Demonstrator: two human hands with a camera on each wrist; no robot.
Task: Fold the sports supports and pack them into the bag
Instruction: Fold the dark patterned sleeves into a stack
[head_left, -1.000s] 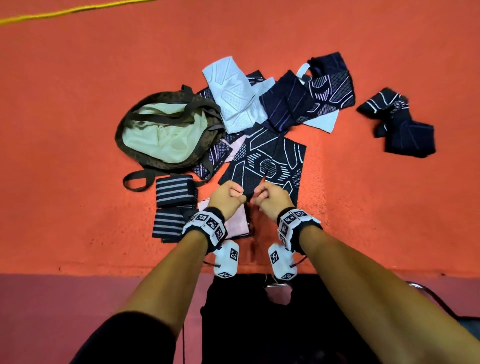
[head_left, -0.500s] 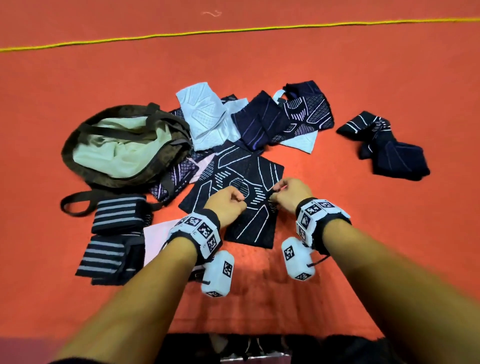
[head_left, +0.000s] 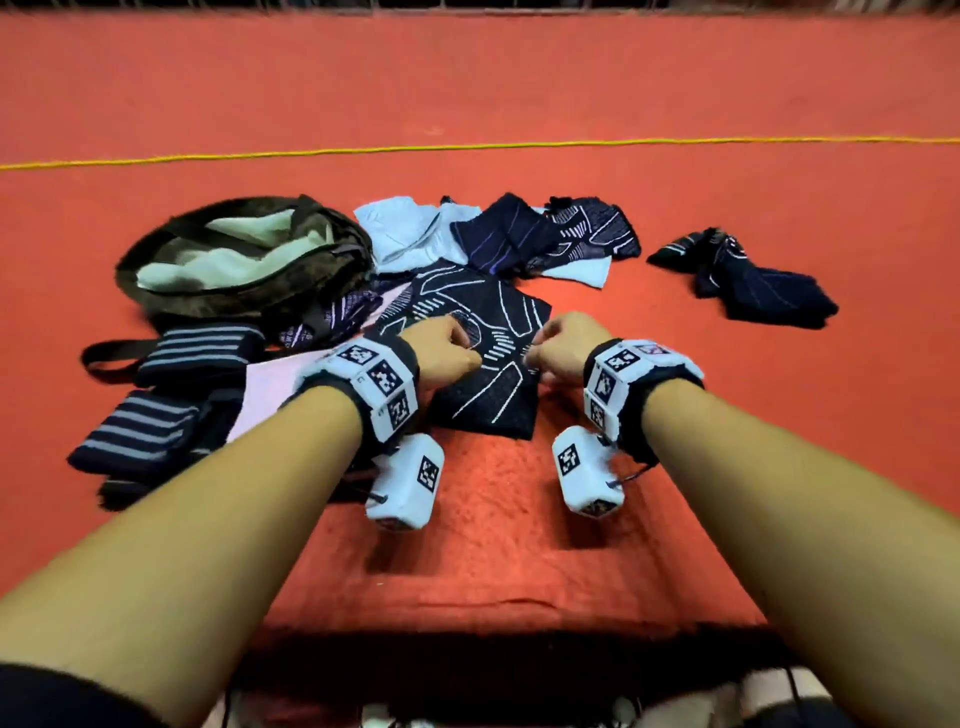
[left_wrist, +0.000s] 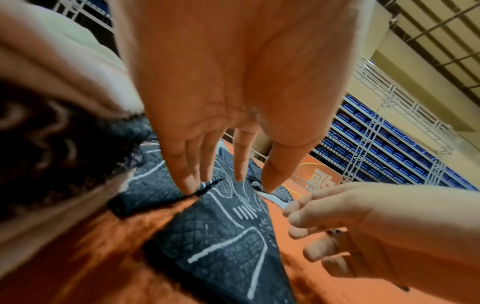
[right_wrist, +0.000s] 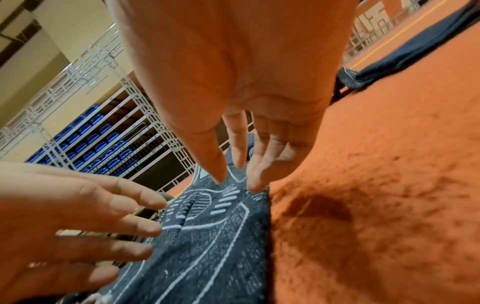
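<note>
A black sports support with white line patterns (head_left: 483, 405) (left_wrist: 221, 236) (right_wrist: 207, 236) lies flat on the orange mat in front of me. My left hand (head_left: 447, 348) (left_wrist: 228, 185) rests its straight fingertips on the support's left middle, by a fabric edge. At the support's right edge, my right hand (head_left: 561, 351) (right_wrist: 236, 181) touches down with its thumb and fingertips. Neither hand grips the fabric in the wrist views. The olive bag (head_left: 249, 299) lies open at the left, showing its pale lining.
Two striped supports (head_left: 197, 353) (head_left: 135, 431) and a pink piece (head_left: 270, 384) lie at my left. White supports (head_left: 400, 234) and navy supports (head_left: 509, 234) are heaped behind. Another dark pair (head_left: 763, 291) lies apart at the right. The mat's front edge (head_left: 467, 618) is near me.
Both hands moved forward from the patterned support's near corner to its middle, and their fingers straightened out of a pinch. The head camera tilted up.
</note>
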